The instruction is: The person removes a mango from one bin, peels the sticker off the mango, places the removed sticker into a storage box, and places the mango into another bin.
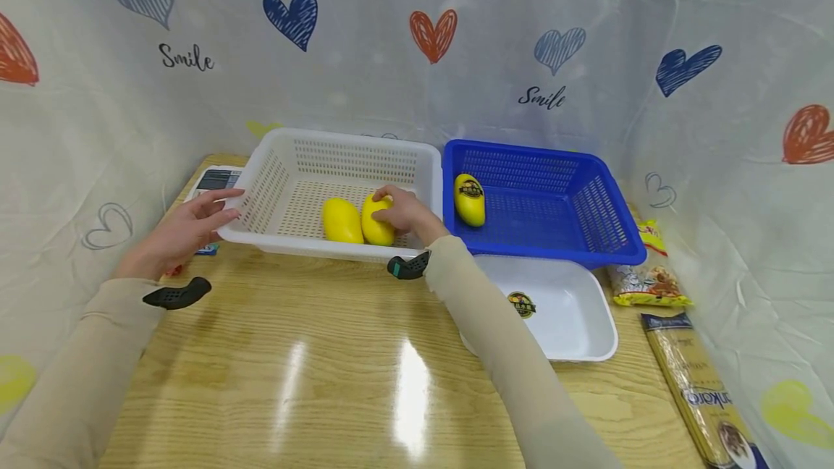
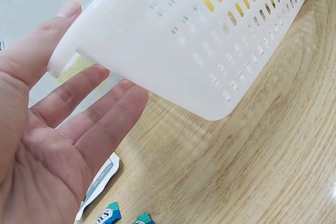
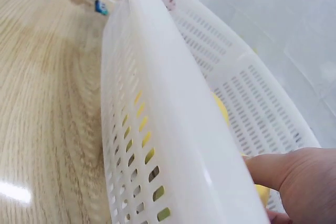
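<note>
A white perforated basket (image 1: 306,243) stands at the back of the table, with two yellow mangoes inside. My left hand (image 1: 185,231) holds its left rim, thumb on the rim and fingertips under it in the left wrist view. Inside the basket, my right hand (image 1: 409,213) grips the right-hand mango (image 1: 378,226), fingers over its top. The other mango (image 1: 342,221) lies right beside it on the left. In the right wrist view the basket's front wall hides most of the fruit, and the thumb (image 3: 273,169) shows behind the rim.
Right of the white basket stands a blue basket (image 1: 547,226) holding a mango (image 1: 470,200) with a dark label. A white tray (image 1: 586,317) sits in front of it, partly behind my right sleeve. Snack bag (image 1: 651,273) and long packet (image 1: 700,389) lie along the right edge.
</note>
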`<state>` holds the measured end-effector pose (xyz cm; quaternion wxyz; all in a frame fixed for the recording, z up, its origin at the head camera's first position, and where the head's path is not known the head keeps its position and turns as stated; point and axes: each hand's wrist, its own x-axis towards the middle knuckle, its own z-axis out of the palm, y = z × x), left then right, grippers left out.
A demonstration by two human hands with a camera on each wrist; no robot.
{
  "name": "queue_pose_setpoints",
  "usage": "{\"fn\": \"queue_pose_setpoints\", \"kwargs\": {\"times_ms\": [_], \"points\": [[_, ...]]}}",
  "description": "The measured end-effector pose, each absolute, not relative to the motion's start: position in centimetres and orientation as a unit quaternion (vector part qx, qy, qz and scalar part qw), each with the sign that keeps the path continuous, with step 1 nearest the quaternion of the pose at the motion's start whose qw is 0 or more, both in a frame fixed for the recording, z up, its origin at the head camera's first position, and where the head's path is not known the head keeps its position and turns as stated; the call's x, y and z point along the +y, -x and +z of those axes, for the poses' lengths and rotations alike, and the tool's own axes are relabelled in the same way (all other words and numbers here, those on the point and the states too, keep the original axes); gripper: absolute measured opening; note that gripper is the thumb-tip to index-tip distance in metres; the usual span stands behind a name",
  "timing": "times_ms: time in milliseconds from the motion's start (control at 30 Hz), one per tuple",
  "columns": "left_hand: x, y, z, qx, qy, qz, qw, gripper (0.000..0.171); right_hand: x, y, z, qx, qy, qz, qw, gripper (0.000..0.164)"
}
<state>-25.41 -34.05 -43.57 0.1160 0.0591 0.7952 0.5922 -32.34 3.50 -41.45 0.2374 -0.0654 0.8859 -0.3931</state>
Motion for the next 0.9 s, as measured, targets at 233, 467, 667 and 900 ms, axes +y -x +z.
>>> {"fn": "queue_pose_setpoints", "kwargs": {"times_ms": [233, 467, 667, 900], "points": [[-34.0, 25.4, -43.7, 0.802, -0.054, 0.584, 0.109, 0.056, 4.1, 31.8, -39.9, 0.913, 0.135, -0.326, 0.207, 0.041], [-34.2, 25.3, -43.9, 0.802, -0.086, 0.582, 0.101, 0.053, 8.0, 29.5, -35.3, 0.897, 0.22, -0.354, 0.147, 0.041], [-34.4, 25.3, -44.1, 0.78, -0.114, 0.608, 0.1, 0.047, 13.7, 27.8, -32.5, 0.893, 0.205, -0.381, 0.126, 0.04], [-34.3, 25.5, -44.3, 0.784, -0.079, 0.608, 0.1, 0.05, 20.5, 29.6, -32.5, 0.88, 0.072, -0.463, 0.076, 0.044]]}}
